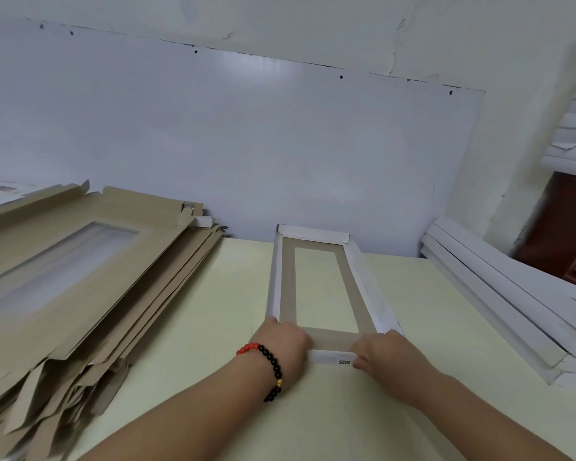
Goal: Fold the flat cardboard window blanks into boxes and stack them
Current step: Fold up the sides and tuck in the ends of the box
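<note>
Closest to the camera, 2 bare arms reach out over a pale yellow table (213,311). The left wrist wears a bead bracelet (273,364) with red, black and gold beads.

The left hand (285,342) has its fingers curled over the near left corner of a half-folded box (286,284). The right hand (384,356) grips the near right corner. Between the 2 hands is the near white flap (330,357), with small letters printed on it. Both hands hold this end of the box.

The box lies flat on the table, right in the middle. Its inside is brown, with a long see-through window. Its white sides stand up around it.

To the left sits a messy pile of flat brown blanks (74,277), the top 1 showing its window. To the right is a stack of white folded boxes (499,294).

Farther back, a big white board (246,144) leans against the wall.
</note>
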The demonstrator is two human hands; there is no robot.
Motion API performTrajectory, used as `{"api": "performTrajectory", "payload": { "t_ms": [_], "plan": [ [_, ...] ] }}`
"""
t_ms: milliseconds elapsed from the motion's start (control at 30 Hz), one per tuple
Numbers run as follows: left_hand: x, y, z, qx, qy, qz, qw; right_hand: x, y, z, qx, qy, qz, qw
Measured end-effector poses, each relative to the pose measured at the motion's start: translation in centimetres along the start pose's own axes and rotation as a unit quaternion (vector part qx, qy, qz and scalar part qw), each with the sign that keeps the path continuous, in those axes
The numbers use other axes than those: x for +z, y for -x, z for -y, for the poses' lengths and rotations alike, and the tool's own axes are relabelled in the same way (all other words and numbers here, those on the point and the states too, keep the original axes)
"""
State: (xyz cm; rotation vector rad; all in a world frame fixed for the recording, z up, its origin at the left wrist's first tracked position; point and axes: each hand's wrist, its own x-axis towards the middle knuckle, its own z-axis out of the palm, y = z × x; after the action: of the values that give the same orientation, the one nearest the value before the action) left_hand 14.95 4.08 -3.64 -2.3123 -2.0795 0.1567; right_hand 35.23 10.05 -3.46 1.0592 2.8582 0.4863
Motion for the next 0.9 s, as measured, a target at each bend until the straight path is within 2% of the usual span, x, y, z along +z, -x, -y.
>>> {"api": "performTrajectory", "payload": {
  "t_ms": [100, 267, 500, 567, 633, 700, 733, 833, 900],
  "plan": [
    [-0.3, 1.3, 1.0, -0.005, -0.033, -0.03, 0.999, -0.6, 0.9, -0.5, 0.041, -0.039, 0.042, 0.997],
    [0.1, 2.7, 2.4, -0.015, 0.029, -0.045, 0.998, -1.5, 1.8, -1.3, 0.031, -0.025, 0.076, 0.996],
    [0.6, 3.1, 2.5, 0.033, 0.04, -0.041, 0.998, -3.1, 2.0, -0.3, 0.048, -0.017, 0.139, 0.989],
    [0.7, 3.2, 2.4, 0.028, 0.04, -0.057, 0.997, -3.3, 1.7, 0.7, 0.039, -0.077, 0.135, 0.987],
    [1.1, 3.4, 2.1, 0.022, 0.046, -0.092, 0.994, -3.6, 1.4, 2.0, 0.043, -0.213, 0.115, 0.969],
    [2.0, 3.8, 1.6, 0.005, 0.089, -0.136, 0.987, -4.0, 0.7, 3.2, 0.072, -0.375, 0.086, 0.92],
    [2.5, 3.9, 1.5, -0.013, 0.13, -0.154, 0.979, -4.2, 0.1, 3.8, 0.105, -0.454, 0.076, 0.882],
    [2.9, 4.6, 0.8, -0.057, 0.235, -0.161, 0.957, -4.7, -2.5, 5.3, 0.228, -0.647, 0.075, 0.723],
    [3.0, 4.8, 0.5, -0.05, 0.288, -0.16, 0.943, -4.9, -4.3, 5.9, 0.3, -0.7, 0.096, 0.641]
  ]
}}
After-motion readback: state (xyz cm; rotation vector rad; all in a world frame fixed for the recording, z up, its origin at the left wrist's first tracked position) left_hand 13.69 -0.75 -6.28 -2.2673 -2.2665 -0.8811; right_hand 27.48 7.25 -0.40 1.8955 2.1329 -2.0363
